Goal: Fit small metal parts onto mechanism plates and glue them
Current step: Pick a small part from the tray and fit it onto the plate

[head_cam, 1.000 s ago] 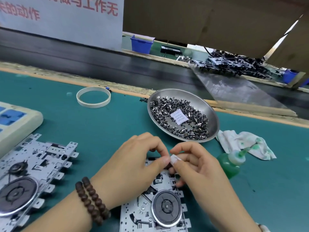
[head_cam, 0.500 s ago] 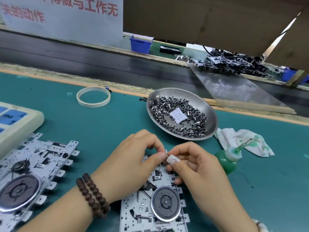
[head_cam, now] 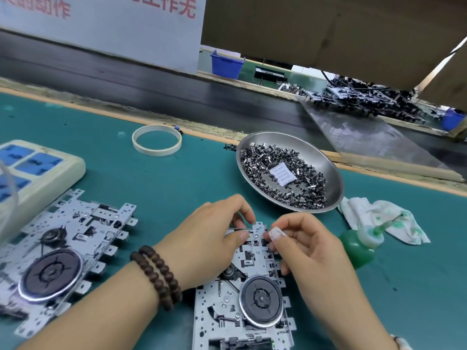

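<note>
Paper slip [head_cam: 282,176] with unreadable print amid dish [head_cam: 326,157] of metal parts [head_cam: 262,157]

Bare mat [head_cam: 177,188] between dish [head_cam: 328,162] and tape ring [head_cam: 156,140]

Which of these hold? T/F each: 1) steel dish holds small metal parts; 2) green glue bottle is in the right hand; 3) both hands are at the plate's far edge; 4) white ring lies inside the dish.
1. True: the round steel dish holds small dark metal parts.
2. False: the green glue bottle lies on the mat, right of the right hand.
3. True: the left hand and right hand meet at the perforated metal mechanism plate.
4. False: the white ring lies on the mat.
</note>
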Demonstrator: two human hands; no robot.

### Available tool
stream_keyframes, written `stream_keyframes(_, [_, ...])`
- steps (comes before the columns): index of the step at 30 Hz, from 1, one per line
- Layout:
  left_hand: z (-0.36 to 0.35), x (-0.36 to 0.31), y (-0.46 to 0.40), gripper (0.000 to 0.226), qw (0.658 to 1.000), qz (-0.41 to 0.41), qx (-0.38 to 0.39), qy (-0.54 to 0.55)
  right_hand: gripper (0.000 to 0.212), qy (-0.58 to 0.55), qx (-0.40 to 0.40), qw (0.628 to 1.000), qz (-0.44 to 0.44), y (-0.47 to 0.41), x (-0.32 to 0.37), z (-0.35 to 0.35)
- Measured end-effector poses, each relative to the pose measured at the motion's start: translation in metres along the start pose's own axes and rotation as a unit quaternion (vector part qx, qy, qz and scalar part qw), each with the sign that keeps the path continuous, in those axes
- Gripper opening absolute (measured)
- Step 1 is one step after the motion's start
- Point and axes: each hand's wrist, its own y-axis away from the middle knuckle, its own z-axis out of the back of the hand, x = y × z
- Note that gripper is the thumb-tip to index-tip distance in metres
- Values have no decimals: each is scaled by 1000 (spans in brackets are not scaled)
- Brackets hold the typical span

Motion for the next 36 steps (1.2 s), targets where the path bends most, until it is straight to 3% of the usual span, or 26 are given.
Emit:
stream_keyframes(8, [-1,0,0,15,1000,-12,-14,6,20,9,12,1000,8,-1,1,1])
stream_keyframes(14, [-1,1,0,13,1000,-15,-18,10,20,111,2,993,31,0,-5,-1])
stream_keyframes(22, [0,0,0,12,1000,-16,-20,14,14,85,20,996,-6,1,-4,-1])
stream_keyframes(36, [-2,2,0,18,999,-26,-34,17,23,37,22,997,-62,-3,6,1])
